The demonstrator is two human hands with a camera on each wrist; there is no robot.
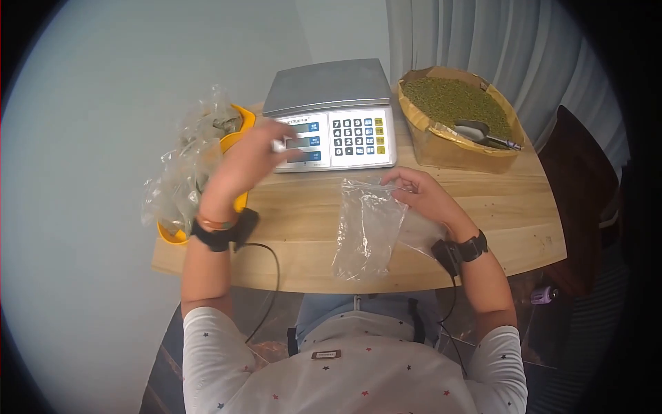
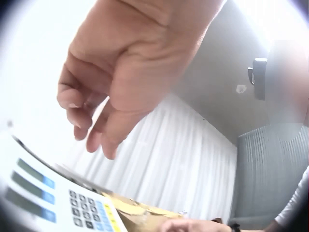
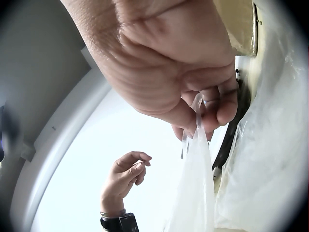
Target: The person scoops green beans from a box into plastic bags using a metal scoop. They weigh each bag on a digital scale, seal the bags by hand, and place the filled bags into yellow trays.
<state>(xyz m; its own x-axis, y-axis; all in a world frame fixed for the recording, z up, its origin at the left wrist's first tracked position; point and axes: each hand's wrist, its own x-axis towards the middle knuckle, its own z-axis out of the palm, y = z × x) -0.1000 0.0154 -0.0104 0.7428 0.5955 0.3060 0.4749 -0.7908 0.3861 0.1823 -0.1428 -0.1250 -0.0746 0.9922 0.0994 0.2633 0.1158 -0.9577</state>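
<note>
My right hand (image 1: 433, 199) pinches the top edge of a clear plastic zip bag (image 1: 365, 231) over the front of the table. The bag hangs flat and wrinkled, and its pinched edge (image 3: 198, 113) shows between thumb and fingers in the right wrist view. My left hand (image 1: 243, 164) is raised by the left side of a digital scale (image 1: 331, 90), overlapping its displays in the head view. Its fingers (image 2: 81, 118) bend loosely with nothing between them in the left wrist view.
A yellow bin (image 1: 172, 236) piled with filled clear bags (image 1: 181, 179) stands at the left. Behind on the right, a lined tub (image 1: 455, 148) holds green granules with a metal scoop (image 1: 476, 131) lying on them. Cables run from both wrists.
</note>
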